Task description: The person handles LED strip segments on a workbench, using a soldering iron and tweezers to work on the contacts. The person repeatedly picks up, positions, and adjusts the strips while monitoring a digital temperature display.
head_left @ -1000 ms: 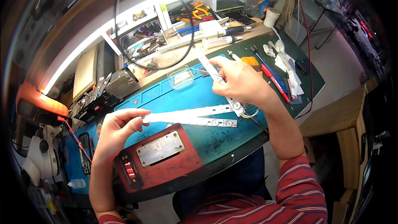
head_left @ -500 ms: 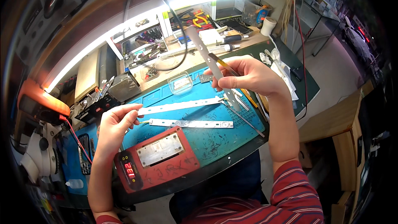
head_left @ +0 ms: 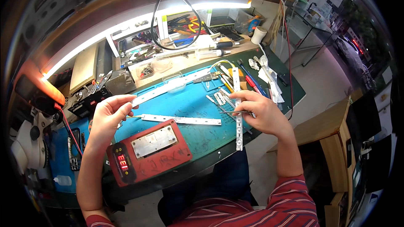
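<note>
Head view, left fingers [head_left: 120, 100] pinching white strip [head_left: 150, 94], right fingers [head_left: 245, 95] pinching second strip [head_left: 239, 133] and tweezers [head_left: 228, 112]

a green bench [head_left: 299, 90] carries a blue mat [head_left: 202, 133], a red pen [head_left: 253, 85] and crumpled white material [head_left: 269, 80].

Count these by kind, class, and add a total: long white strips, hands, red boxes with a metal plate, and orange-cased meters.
Long white strips: 3
Hands: 2
Red box with a metal plate: 1
Orange-cased meter: 1
Total: 7
</note>
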### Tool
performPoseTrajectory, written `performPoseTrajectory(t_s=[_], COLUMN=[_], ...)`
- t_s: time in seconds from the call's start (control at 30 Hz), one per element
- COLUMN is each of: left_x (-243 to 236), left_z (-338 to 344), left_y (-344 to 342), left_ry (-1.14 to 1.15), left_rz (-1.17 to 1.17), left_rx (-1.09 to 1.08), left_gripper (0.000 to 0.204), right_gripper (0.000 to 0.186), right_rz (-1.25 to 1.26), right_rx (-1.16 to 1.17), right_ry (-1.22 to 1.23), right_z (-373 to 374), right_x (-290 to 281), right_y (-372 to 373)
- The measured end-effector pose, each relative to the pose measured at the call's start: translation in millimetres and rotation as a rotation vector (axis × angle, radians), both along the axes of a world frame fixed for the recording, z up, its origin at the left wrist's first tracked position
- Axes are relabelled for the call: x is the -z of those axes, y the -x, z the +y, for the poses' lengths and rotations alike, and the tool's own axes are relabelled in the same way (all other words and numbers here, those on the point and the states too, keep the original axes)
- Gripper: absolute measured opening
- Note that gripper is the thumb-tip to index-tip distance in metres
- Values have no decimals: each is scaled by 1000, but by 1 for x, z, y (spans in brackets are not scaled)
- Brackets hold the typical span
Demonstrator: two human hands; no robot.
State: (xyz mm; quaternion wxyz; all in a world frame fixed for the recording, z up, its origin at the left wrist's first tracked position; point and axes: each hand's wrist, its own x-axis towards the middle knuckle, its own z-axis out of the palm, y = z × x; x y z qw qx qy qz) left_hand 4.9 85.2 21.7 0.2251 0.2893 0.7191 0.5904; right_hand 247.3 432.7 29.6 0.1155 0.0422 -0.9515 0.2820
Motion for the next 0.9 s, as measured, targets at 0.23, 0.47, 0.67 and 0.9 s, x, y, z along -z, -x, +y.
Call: performPoseTrajectory(t_s=[0.23, 0.47, 0.67, 0.9], left_x=[-8, -7, -2, -1], left_z=[-2, -8, -8, -7], left_y=[-4, 7, 13, 12], left_ry=[10, -3, 9, 67], left_rz=[-7, -69, -80, -19], left_rx=[31, -21, 14, 47], left_gripper=[32, 33, 31, 30], right_gripper=[19, 42, 36, 25], right_rz=[117, 242, 123, 48], right_rx=[163, 295, 405, 344], right_ry=[183, 167, 16, -81], right_z=[19, 17, 62, 70], right_x=[5, 2, 2, 11], right_y=[8, 32, 47, 43])
